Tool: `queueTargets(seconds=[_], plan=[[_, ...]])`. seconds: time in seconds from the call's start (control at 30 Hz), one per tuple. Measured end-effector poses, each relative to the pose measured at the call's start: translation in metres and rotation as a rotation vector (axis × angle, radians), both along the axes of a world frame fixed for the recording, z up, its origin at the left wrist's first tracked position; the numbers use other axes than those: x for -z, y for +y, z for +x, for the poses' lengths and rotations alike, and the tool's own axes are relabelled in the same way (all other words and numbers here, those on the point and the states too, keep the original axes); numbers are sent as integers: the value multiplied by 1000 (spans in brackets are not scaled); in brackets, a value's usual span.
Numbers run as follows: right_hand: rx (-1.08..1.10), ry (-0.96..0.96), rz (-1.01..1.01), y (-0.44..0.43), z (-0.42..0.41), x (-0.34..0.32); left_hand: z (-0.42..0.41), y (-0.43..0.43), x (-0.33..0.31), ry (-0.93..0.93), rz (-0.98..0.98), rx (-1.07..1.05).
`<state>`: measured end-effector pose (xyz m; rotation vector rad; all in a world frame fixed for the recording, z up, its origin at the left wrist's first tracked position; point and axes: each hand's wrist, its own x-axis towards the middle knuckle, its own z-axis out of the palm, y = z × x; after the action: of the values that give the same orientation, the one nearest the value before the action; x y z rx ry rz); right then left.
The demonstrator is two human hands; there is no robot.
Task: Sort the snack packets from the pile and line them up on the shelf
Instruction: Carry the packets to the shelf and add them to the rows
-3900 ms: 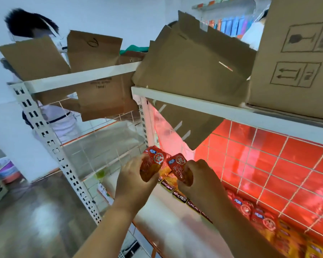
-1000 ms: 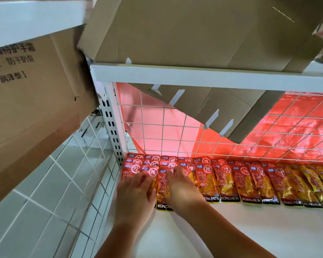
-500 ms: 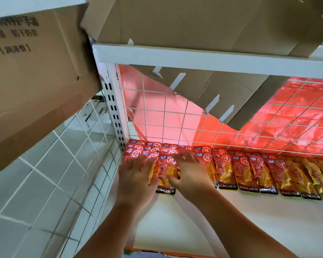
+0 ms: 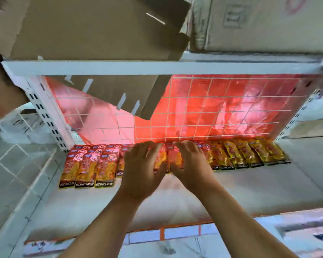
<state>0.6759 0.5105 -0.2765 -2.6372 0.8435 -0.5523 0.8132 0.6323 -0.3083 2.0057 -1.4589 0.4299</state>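
Red and orange snack packets (image 4: pixel 88 165) lie flat in a row along the back of the white shelf (image 4: pixel 194 192), against the wire grid. Yellow packets (image 4: pixel 254 153) continue the row to the right. My left hand (image 4: pixel 141 168) and my right hand (image 4: pixel 191 164) lie side by side over the middle of the row, fingers straight and spread, touching the packets beneath them. A packet (image 4: pixel 163 158) shows in the gap between the two hands. The packets under my palms are hidden.
A white wire grid (image 4: pixel 222 112) with a red sheet behind closes the shelf's back. Cardboard flaps (image 4: pixel 119 94) hang down from the upper shelf (image 4: pixel 157 67), which carries cardboard boxes (image 4: pixel 259 23). A perforated upright (image 4: pixel 45 116) stands at the left.
Both hands have slid from the left end of the row to its middle. The three left packets now lie uncovered. The view has swung right, showing the whole shelf.
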Motion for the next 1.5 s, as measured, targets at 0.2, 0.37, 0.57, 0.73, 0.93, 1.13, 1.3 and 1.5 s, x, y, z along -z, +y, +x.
queueTargets(seconds=[0.2, 0.37, 0.57, 0.73, 0.93, 1.13, 1.3, 1.5], plan=[[156, -187, -130, -75, -153, -78, -126, -88, -84, -72, -143, 206], [313, -320, -291, -110, -312, -159, -266, -163, -184, -177, -296, 396], [556, -303, -506, -118, -487, -247, -418, -218, -290, -152, -291, 665], [679, -320, -538, -126, -585, -299, -492, -251, -342, -57, -153, 760], [751, -275, -527, -163, -625, -317, -513, -308, -362, -14, -7, 770], [713, -203, -512, -233, -623, -310, -497, -375, -362, 2, 42, 749], [694, -143, -467, -303, -610, -306, -481, -445, -360, 64, 106, 696], [653, -88, -450, -390, -599, -322, -469, -531, -360, 73, 211, 629]])
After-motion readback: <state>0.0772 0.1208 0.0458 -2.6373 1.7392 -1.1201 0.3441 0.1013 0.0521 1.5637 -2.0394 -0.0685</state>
